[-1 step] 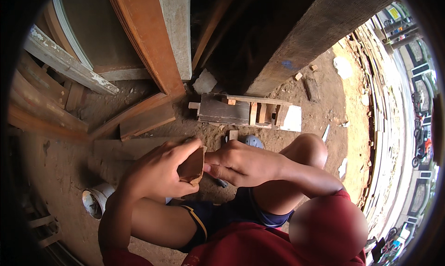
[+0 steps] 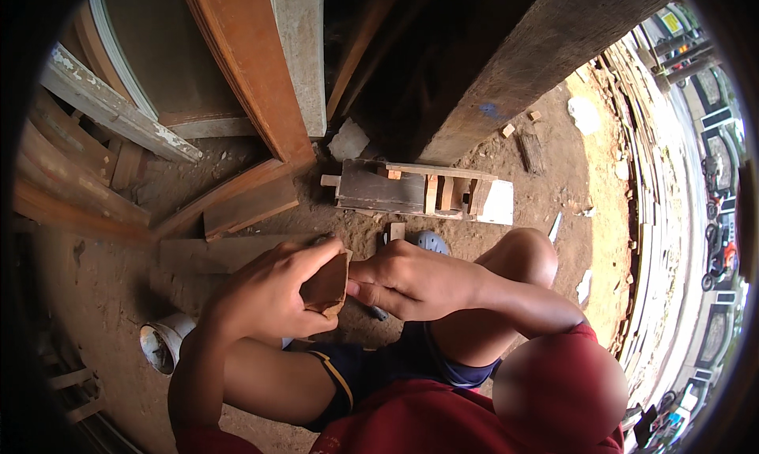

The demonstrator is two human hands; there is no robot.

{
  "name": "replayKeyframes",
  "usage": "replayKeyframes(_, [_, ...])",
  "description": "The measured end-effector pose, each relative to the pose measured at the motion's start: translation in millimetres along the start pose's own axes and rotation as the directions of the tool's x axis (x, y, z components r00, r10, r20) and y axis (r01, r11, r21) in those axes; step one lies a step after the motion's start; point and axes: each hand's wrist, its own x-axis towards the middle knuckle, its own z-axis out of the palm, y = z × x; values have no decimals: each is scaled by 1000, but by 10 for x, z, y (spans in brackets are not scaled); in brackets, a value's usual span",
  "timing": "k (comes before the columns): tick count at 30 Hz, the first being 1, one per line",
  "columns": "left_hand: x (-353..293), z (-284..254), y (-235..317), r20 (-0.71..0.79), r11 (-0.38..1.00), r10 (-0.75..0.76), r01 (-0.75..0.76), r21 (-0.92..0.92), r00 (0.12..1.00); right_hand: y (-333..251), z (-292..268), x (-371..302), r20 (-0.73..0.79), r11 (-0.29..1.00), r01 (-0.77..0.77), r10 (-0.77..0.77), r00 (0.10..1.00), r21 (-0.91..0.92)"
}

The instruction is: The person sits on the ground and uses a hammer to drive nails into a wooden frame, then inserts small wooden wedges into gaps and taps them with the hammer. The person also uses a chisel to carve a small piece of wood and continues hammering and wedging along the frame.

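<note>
My left hand (image 2: 265, 284) is wrapped round a brown piece (image 2: 326, 283) with a flat dark face and a pale, ragged edge. Whether it is wood or folded sheet, I cannot tell. From the other side my right hand (image 2: 407, 278) is closed, its thumb and forefinger pressed at the piece's right edge; the other fingers are curled out of sight. Both hands are held above my bent legs. Beyond them on the dirt lies a long wooden hand-made frame (image 2: 387, 189) with upright slats and a white end.
Door frames (image 2: 245, 66) and boards lean at the far left. A thick wooden post (image 2: 545, 51) slants in at the far right. A white bucket (image 2: 168, 339) stands at the left; a grey-blue shoe (image 2: 432, 242) shows beyond my hands. Stacked planks (image 2: 628, 240) line the right, beside a road with motorbikes.
</note>
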Motion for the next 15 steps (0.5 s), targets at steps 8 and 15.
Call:
replayKeyframes(8, [2,-4,-4,30,999,43,-43,8,999,35,58,-52,-91,996,82,-81,993,18])
replayKeyframes(15, [2,51,15,-98,972,181,-163,167,979,51,48,-97,-29,963,-54,64,998,264])
